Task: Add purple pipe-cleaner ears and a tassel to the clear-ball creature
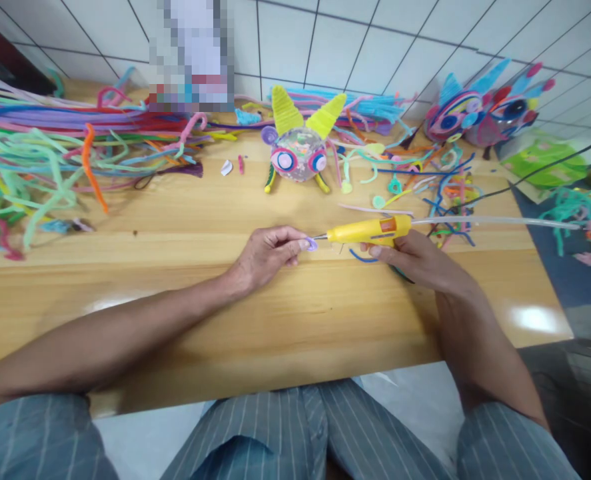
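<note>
View: head camera, over a wooden table [275, 320] with both of the person's hands above it.
Left hand [268, 259]: fingers pinched on a small purple piece [312, 245], grasping it by its edge.
Purple piece: at the left fingertips, on their right side, above the table and well apart from the right hand [420, 259].
Right hand: closed round the body of a yellow glue gun [365, 231], held roughly level.
Glue gun: extends left from the right hand, its metal nozzle [320, 237] at the purple piece; contact between the two cannot be determined.
Glue stick [495, 221]: long, translucent, protruding from the gun's rear to the right.
Figure [300, 160]: standing beyond the left hand, apart from it; yellow ears, round blue-and-pink eyes.
Fuzzy stems [50, 173]: multicoloured, heaped on the table's left side.
Loose blue stem [362, 257]: on the table, just below the gun in view.
Finished-looking figures [450, 120]: two, at the far right, near the tiled wall [365, 40].
</note>
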Demonstrator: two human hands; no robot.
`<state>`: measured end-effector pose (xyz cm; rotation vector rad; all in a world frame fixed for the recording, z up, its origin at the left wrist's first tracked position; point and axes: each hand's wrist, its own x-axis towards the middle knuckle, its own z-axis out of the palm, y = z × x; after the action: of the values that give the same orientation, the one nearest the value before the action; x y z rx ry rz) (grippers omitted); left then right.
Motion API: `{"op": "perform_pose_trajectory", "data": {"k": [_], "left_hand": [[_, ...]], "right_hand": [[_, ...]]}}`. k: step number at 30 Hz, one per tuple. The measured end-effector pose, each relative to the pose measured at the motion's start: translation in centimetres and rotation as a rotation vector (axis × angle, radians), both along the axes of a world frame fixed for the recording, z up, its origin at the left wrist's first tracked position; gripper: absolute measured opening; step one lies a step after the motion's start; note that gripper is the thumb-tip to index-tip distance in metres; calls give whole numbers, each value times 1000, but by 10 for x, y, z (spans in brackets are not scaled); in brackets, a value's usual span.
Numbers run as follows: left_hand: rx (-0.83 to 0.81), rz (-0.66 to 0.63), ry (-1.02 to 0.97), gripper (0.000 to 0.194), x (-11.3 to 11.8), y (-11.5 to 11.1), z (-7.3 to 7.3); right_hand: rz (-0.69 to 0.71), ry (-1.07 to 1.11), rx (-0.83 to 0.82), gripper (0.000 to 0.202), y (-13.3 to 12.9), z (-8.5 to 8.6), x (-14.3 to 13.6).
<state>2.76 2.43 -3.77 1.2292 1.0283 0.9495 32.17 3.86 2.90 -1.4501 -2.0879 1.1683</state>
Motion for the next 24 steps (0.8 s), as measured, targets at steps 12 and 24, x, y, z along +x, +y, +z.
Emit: {"op": "perform_pose_trajectory", "data": {"k": [12,24], "left_hand": [[-6,7,0,28,1,-1,1],[-7,1,6,27,1,-1,1]], "right_hand": [[43,-43,-19,45,0,4,-3],[24,-23,-11,45,0,2,-2]]}}
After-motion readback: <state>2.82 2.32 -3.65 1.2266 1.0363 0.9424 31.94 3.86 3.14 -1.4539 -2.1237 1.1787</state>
